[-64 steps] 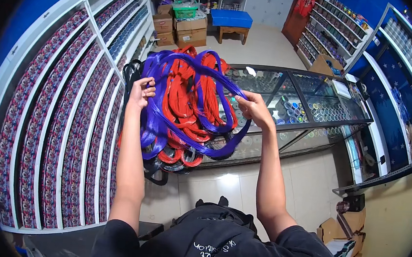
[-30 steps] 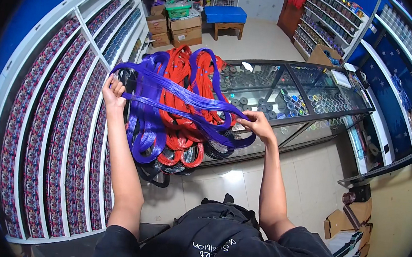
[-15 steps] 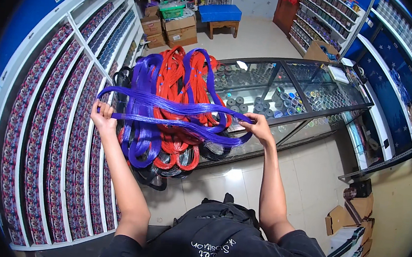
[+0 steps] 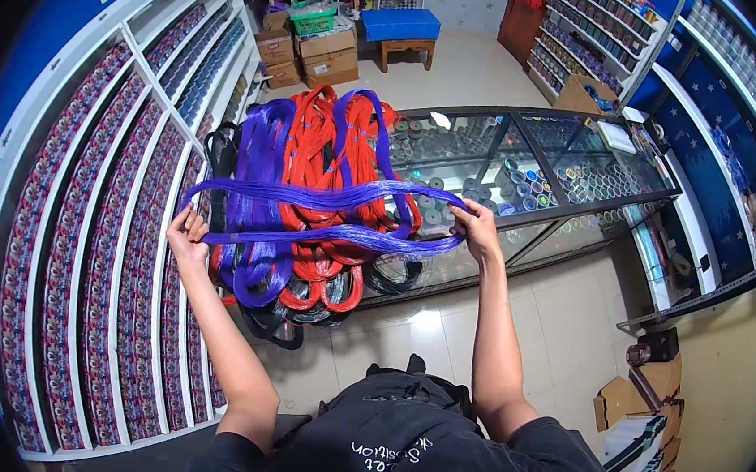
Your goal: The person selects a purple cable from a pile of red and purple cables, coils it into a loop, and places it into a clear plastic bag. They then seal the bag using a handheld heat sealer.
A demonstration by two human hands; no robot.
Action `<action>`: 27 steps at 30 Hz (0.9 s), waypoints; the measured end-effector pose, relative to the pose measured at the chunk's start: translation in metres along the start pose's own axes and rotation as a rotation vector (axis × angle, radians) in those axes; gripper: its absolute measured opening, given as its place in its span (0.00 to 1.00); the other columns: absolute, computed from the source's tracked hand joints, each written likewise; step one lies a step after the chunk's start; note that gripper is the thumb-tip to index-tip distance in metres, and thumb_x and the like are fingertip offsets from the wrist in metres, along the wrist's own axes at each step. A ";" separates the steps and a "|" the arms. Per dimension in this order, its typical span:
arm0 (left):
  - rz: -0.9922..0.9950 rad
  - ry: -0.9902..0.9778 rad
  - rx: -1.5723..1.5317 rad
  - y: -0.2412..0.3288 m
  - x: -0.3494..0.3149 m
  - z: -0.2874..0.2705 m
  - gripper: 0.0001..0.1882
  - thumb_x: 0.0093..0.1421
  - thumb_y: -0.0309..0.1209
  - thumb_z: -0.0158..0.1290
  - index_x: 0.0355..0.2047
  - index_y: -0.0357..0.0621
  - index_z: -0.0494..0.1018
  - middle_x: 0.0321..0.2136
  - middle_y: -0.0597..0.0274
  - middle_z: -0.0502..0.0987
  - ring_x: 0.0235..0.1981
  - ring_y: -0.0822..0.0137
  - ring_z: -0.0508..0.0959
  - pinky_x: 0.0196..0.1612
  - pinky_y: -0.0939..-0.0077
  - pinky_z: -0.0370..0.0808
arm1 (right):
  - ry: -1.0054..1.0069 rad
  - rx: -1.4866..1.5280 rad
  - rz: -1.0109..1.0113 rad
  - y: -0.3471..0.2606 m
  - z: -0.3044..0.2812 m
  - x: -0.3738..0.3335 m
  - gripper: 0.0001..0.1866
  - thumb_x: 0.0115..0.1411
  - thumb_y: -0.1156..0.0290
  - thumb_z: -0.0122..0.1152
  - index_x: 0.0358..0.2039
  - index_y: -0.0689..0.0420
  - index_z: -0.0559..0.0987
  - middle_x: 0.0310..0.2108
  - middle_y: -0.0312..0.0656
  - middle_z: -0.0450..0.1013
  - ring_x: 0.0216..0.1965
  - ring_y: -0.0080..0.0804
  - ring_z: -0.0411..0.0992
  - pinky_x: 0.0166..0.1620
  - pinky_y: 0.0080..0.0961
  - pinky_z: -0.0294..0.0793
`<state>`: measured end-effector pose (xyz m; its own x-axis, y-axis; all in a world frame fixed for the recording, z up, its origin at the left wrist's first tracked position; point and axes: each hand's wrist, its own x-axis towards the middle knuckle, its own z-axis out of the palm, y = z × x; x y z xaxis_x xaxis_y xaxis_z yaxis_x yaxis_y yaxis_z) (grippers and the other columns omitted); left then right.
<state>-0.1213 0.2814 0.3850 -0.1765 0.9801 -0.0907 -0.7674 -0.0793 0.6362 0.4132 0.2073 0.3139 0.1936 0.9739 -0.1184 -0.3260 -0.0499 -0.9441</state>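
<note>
From my remote feed, the white shelf rack (image 4: 148,63) ran down the left side, and the glass counter (image 4: 569,211) carried a heap of red skeins (image 4: 309,149), purple skeins (image 4: 254,270) and black skeins (image 4: 273,326) at its left end. I had one purple loop (image 4: 327,199) stretched sideways over that heap, its two strands apart; couldn't tell whether it touched the skeins below. Right hand (image 4: 479,230) was clamped on the loop's right end, thumb against fingers; left hand (image 4: 187,237), fingers curled, gripped the left end.
</note>
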 end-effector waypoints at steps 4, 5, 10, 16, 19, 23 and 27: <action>-0.005 0.033 0.164 -0.006 -0.005 -0.005 0.09 0.60 0.25 0.48 0.22 0.44 0.64 0.11 0.73 0.56 0.09 0.80 0.53 0.12 0.84 0.50 | 0.030 0.035 0.025 -0.003 -0.002 -0.002 0.02 0.58 0.75 0.59 0.32 0.58 0.77 0.15 0.25 0.59 0.13 0.14 0.53 0.21 0.18 0.62; -0.050 -0.043 0.125 -0.005 0.004 -0.027 0.10 0.60 0.25 0.49 0.21 0.45 0.64 0.11 0.74 0.55 0.09 0.80 0.53 0.12 0.85 0.50 | 0.036 0.041 0.025 -0.005 0.000 -0.003 0.02 0.58 0.75 0.59 0.32 0.58 0.76 0.14 0.25 0.58 0.13 0.13 0.52 0.21 0.18 0.62; -0.052 0.023 0.228 -0.025 -0.015 -0.013 0.14 0.59 0.25 0.49 0.18 0.49 0.61 0.10 0.75 0.55 0.09 0.81 0.53 0.12 0.84 0.49 | 0.083 0.124 0.067 -0.007 -0.016 -0.004 0.02 0.58 0.74 0.58 0.31 0.57 0.77 0.12 0.24 0.56 0.11 0.13 0.50 0.17 0.17 0.56; -0.117 -0.017 0.245 -0.051 -0.031 -0.009 0.16 0.60 0.25 0.48 0.16 0.52 0.59 0.09 0.76 0.54 0.08 0.82 0.52 0.12 0.84 0.49 | 0.098 0.091 0.098 -0.018 -0.041 0.005 0.03 0.57 0.72 0.58 0.30 0.57 0.76 0.11 0.23 0.55 0.10 0.12 0.49 0.16 0.16 0.48; -0.116 0.021 0.250 -0.070 -0.039 -0.001 0.16 0.59 0.26 0.49 0.16 0.52 0.58 0.09 0.77 0.53 0.07 0.82 0.51 0.11 0.85 0.48 | 0.091 0.054 0.117 -0.025 -0.060 0.010 0.02 0.57 0.72 0.58 0.30 0.56 0.76 0.10 0.22 0.54 0.10 0.12 0.48 0.16 0.16 0.47; -0.102 0.017 0.281 -0.097 -0.052 0.018 0.19 0.59 0.28 0.49 0.14 0.53 0.56 0.09 0.77 0.52 0.07 0.82 0.49 0.10 0.84 0.47 | 0.105 0.060 0.093 -0.033 -0.089 0.016 0.02 0.57 0.73 0.58 0.29 0.57 0.77 0.11 0.22 0.54 0.10 0.12 0.48 0.16 0.16 0.46; -0.095 0.058 0.294 -0.118 -0.063 0.034 0.20 0.60 0.29 0.49 0.13 0.54 0.55 0.09 0.77 0.52 0.07 0.82 0.49 0.10 0.84 0.46 | 0.126 0.053 0.101 -0.050 -0.103 0.014 0.02 0.57 0.74 0.58 0.28 0.56 0.76 0.11 0.22 0.53 0.10 0.12 0.48 0.16 0.16 0.46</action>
<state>0.0016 0.2352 0.3420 -0.1539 0.9680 -0.1982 -0.5729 0.0760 0.8161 0.5275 0.2009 0.3279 0.2706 0.9290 -0.2525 -0.3973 -0.1312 -0.9083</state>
